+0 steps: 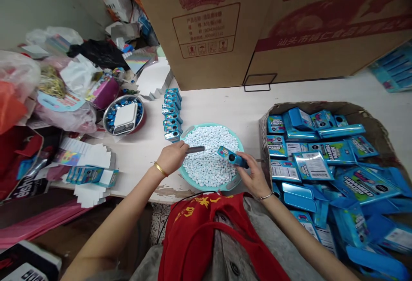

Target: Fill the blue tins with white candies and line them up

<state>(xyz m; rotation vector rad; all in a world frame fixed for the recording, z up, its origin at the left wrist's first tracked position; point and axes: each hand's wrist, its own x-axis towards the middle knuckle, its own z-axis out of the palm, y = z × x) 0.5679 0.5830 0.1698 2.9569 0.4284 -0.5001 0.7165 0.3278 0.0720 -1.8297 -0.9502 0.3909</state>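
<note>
My left hand (172, 158) is closed around a dark, narrow, flat tool (195, 149), whose far end reaches over the white candies (206, 165). Whether that tip widens into a scoop I cannot make out. These small pale candies fill a round teal basin (234, 183) in front of me. In my right hand (254, 177) is a small blue candy box (232, 157), tilted above the basin's right half, its printed side with a dark round mark facing up. Just beyond my left hand stands a row of similar blue boxes (172, 115); one shows white candies at its top.
A cut-down carton (386, 143) full of blue boxes lies at the right. Behind the basin stands a large cardboard box (206, 72). At left, a metal bowl (141, 123) of blue-wrapped sweets carries a white scale (125, 117), near bags and stacked white card (154, 79).
</note>
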